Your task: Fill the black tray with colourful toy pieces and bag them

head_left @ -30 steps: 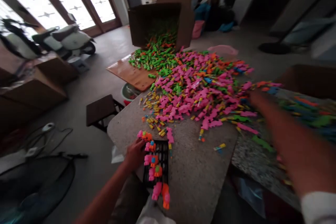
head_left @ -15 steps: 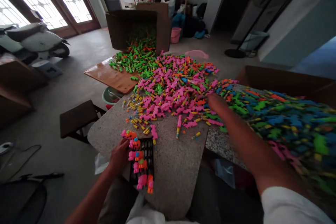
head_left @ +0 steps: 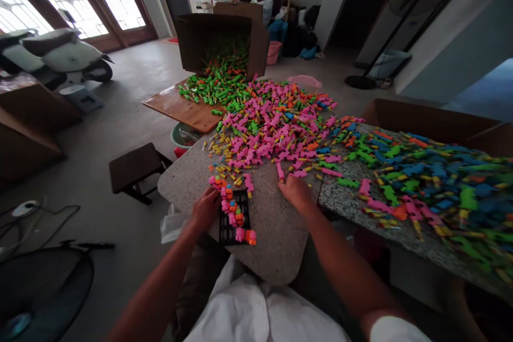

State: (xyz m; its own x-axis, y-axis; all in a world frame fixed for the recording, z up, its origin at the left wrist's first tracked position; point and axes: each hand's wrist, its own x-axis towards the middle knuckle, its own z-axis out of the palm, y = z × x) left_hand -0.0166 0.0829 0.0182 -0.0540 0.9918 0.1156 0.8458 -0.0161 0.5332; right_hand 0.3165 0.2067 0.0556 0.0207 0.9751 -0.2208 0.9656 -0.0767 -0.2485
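Beside black tray point(head_left: 233, 223), left hand point(head_left: 205, 208).

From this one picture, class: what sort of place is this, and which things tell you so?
Probably a home room used as a workshop: heaps of small plastic toy pieces cover a stone table, a tipped cardboard box spills more, and a scooter is parked indoors.

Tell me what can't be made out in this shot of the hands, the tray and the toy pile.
Head view only:
- Right hand: its back faces the camera, hiding whether the fingers hold a piece.
- Left hand: fingers at the black tray edge, grip unclear.
- Toys on the tray: too small to tell their shapes.
- Pile at right: blurred toward the frame edge.
- Box: dark inside.
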